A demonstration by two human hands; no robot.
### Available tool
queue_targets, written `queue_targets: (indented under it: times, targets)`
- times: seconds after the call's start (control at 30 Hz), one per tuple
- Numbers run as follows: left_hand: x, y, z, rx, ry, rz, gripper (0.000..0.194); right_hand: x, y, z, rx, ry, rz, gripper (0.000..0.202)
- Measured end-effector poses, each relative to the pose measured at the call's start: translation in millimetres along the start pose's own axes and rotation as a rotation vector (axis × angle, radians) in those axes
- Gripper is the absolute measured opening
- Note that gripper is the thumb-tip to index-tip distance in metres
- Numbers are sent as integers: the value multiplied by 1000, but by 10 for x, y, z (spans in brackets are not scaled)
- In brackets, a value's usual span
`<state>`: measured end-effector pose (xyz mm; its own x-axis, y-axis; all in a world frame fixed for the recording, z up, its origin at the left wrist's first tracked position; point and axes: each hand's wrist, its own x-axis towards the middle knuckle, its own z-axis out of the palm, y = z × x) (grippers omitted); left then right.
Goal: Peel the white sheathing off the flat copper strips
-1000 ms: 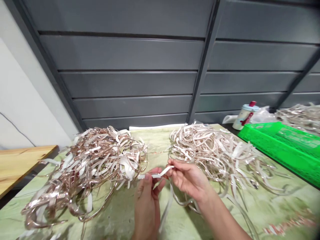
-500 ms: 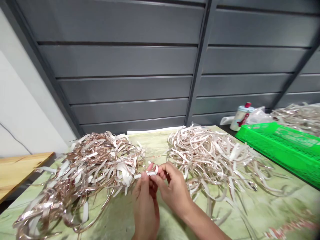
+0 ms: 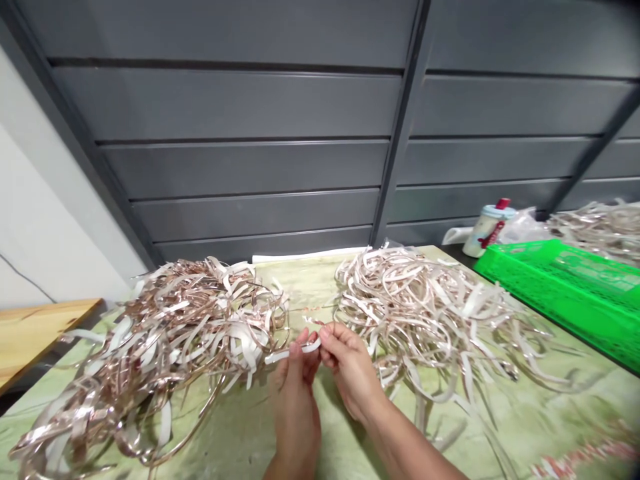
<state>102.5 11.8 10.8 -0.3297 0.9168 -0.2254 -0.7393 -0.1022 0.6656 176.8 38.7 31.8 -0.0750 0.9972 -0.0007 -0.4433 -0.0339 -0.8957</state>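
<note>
A short white and copper-coloured strip (image 3: 280, 357) is stretched between my hands, low in the middle of the view. My left hand (image 3: 299, 387) pinches it between thumb and fingers, its white end sticking out to the left. Thumb and fingertips of my right hand (image 3: 345, 360) close on the strip's right end. Beyond and to the left lies a tangled pile of shiny copper and white strips (image 3: 190, 307). A second, paler pile (image 3: 400, 293) is just beyond my right hand.
Both piles lie on a green marbled table (image 3: 235, 427). At the right are a green plastic crate (image 3: 555, 293), a lidded cup (image 3: 487, 230), a clear plastic bag (image 3: 523, 227) and more strips (image 3: 605, 230). A wooden board (image 3: 40, 333) stands at the left. Grey panelling (image 3: 250, 167) rises behind.
My right hand has moved slightly right, its fingers now closer together at the strip's end. The strip looks straighter between my hands. The camera view has shifted a little.
</note>
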Motion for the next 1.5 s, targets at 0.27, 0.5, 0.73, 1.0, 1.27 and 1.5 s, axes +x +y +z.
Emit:
queue_targets:
  times: [0.27, 0.5, 0.73, 1.0, 1.27, 1.5]
  targets:
    - [29, 16, -55, -18, -47, 17, 27, 66, 0, -68, 367, 53, 200, 31]
    - [5, -38, -117, 242, -37, 28, 32, -38, 57, 14, 247, -53, 125, 23]
    - [38, -13, -118, -39, 39, -57, 25, 125, -47, -191, 690, -14, 463, 17]
    - [134, 22, -141, -74, 131, 71, 17, 168, -81, -337, 518, -116, 495, 35]
    - [191, 86, -129, -144, 267, 61, 18, 185, -131, -337, 362, -122, 400, 47]
    - [174, 117, -111, -129, 253, 138, 15, 125, 130, -197, -281, 99, 104, 45]
